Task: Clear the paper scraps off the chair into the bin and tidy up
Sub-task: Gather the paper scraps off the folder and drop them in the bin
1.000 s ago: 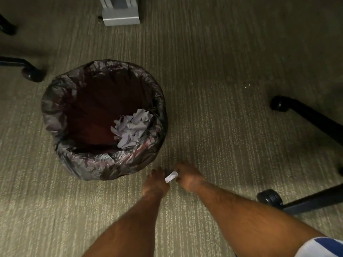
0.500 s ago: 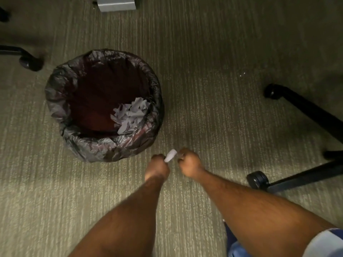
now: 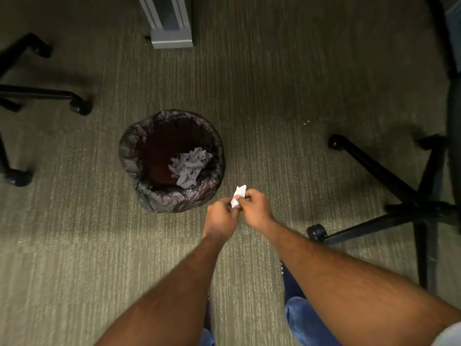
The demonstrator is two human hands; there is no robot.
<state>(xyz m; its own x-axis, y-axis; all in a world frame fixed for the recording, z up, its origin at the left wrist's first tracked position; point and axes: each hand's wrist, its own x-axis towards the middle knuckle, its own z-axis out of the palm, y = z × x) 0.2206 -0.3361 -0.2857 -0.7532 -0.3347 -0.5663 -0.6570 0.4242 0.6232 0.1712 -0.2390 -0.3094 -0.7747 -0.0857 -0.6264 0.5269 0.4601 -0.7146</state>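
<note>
Both hands [image 3: 238, 211] pinch paper scrap [image 3: 239, 194] | lined bin [image 3: 149, 196] beside | striped carpet [image 3: 74, 258]

My hands [image 3: 237, 213] cover the lower half of the paper scrap [image 3: 239, 194], so I cannot tell its full shape. At three o'clock the chair [image 3: 424, 208] is cut by the edge; at nine another chair base [image 3: 37, 96] too. My jeans [image 3: 304, 320] hide behind my forearms.

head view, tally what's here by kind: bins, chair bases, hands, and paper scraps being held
bin: 1
chair bases, left and right: 2
hands, left and right: 2
held paper scrap, in both hands' grip: 1
total: 6
</note>
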